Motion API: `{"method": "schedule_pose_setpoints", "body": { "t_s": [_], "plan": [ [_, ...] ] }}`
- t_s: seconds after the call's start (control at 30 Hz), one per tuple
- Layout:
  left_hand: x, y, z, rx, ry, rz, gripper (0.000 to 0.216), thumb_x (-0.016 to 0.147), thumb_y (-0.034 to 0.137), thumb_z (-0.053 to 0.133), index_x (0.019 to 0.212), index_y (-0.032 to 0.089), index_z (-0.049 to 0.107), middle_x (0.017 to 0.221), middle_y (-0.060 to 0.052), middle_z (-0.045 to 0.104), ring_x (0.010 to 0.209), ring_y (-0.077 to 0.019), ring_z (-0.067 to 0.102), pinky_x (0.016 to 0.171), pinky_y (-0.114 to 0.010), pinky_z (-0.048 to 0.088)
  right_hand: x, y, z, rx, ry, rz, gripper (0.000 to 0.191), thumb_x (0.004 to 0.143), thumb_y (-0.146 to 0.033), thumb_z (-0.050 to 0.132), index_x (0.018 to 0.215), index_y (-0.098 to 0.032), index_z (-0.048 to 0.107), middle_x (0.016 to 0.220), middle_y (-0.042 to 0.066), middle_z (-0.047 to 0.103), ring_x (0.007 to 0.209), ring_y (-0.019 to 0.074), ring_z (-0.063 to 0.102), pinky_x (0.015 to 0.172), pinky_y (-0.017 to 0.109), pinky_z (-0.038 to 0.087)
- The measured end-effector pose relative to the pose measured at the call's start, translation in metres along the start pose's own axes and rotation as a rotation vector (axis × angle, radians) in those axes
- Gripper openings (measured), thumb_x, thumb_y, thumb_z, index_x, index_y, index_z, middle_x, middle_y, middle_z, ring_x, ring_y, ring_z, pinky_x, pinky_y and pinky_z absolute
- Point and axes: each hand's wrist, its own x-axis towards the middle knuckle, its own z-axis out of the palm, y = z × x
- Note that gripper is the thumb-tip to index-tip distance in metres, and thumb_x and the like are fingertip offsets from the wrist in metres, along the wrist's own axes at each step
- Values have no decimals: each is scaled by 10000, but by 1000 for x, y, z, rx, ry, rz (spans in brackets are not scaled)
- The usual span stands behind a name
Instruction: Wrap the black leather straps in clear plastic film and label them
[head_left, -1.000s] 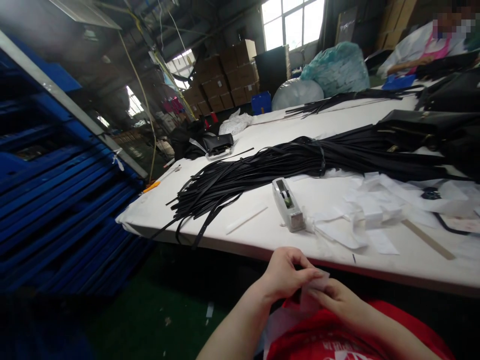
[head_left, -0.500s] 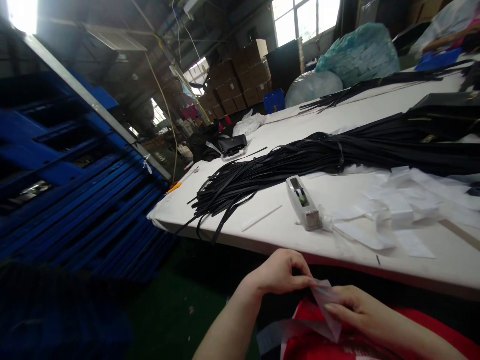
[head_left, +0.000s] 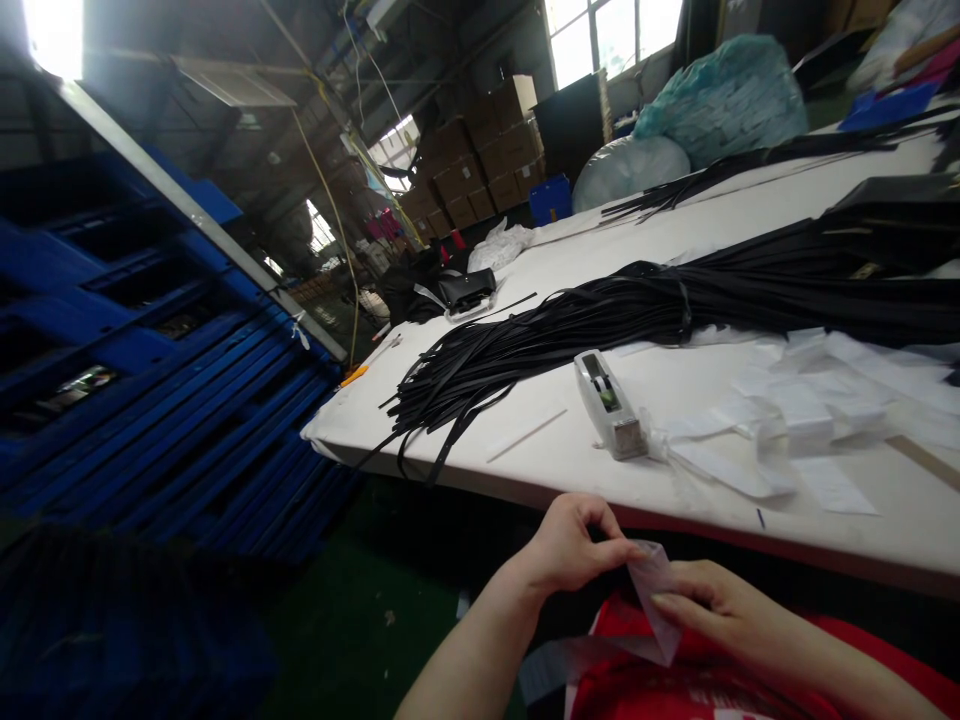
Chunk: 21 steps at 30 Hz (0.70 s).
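Observation:
Below the table's front edge, my left hand (head_left: 574,545) pinches the top corner of a thin translucent white strip (head_left: 654,600). My right hand (head_left: 712,605) holds the same strip from the right, fingers curled on it. The strip trails down and to the left over my red shirt (head_left: 645,680). Both hands are close together in front of my lap.
A white table (head_left: 570,460) carries a silver tape dispenser (head_left: 609,405), a long bundle of black straps (head_left: 637,315), scattered white paper pieces (head_left: 787,420) and black bags (head_left: 892,215). Blue pallets (head_left: 150,380) are stacked at the left. Cardboard boxes (head_left: 480,150) and plastic-wrapped bundles (head_left: 712,100) stand behind.
The view swung up and to the right from a second ago. My hands stayed together on the strip, which now hangs longer to the left.

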Motion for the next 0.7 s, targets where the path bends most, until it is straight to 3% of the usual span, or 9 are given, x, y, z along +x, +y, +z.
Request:
{"method": "schedule_pose_setpoints", "body": {
  "t_s": [0.13, 0.27, 0.37, 0.47, 0.53, 0.63, 0.7],
  "plan": [
    [3, 3, -2, -50, -36, 12, 420, 655, 519, 814, 609, 127, 671, 606, -15, 624, 587, -104, 526, 597, -221, 418, -1, -1, -1, 10, 43, 25, 469, 925, -540, 504, 812, -155, 746, 769, 41, 679, 719, 192, 589, 702, 275, 500],
    [2, 1, 5, -58, -179, 130, 415, 635, 464, 840, 888, 145, 764, 916, -89, 736, 852, -196, 661, 819, -280, 494, 0, -4, -2, 56, 49, 20, 462, 937, -528, 498, 849, -161, 765, 823, 48, 712, 762, 213, 629, 740, 288, 515],
    [0, -6, 19, -136, -140, 33, 311, 740, 441, 765, 760, 131, 763, 768, -65, 724, 710, -159, 648, 690, -244, 497, 2, -6, -4, 61, 40, 14, 422, 945, -490, 495, 904, -174, 772, 892, 56, 733, 844, 241, 659, 801, 315, 523],
    [-1, -10, 28, -164, -20, -68, 267, 683, 381, 813, 651, 127, 739, 657, -26, 686, 595, -111, 581, 566, -200, 435, 4, -5, -8, 19, 53, 18, 359, 930, -451, 526, 1007, -190, 760, 973, 67, 741, 958, 267, 668, 885, 349, 518],
    [-2, -10, 28, -120, 35, -108, 242, 645, 353, 834, 624, 133, 736, 626, -9, 672, 569, -97, 553, 534, -189, 402, 3, -3, -12, -25, 121, 39, 359, 896, -438, 575, 1100, -183, 725, 982, 78, 741, 922, 258, 676, 858, 352, 537],
    [-1, -8, 23, 4, 51, -156, 256, 642, 389, 829, 598, 153, 740, 559, 3, 642, 550, -102, 545, 509, -193, 375, -4, -2, -22, -115, 342, 46, 422, 871, -427, 600, 1208, -176, 646, 932, 77, 734, 770, 213, 673, 724, 318, 563],
    [0, -7, 20, 74, 24, -186, 266, 651, 419, 820, 607, 166, 750, 516, 10, 625, 544, -110, 550, 501, -199, 363, -10, -4, -28, -200, 484, -2, 389, 883, -416, 585, 1200, -196, 640, 915, 71, 732, 771, 206, 677, 721, 307, 561]
  ]
}}
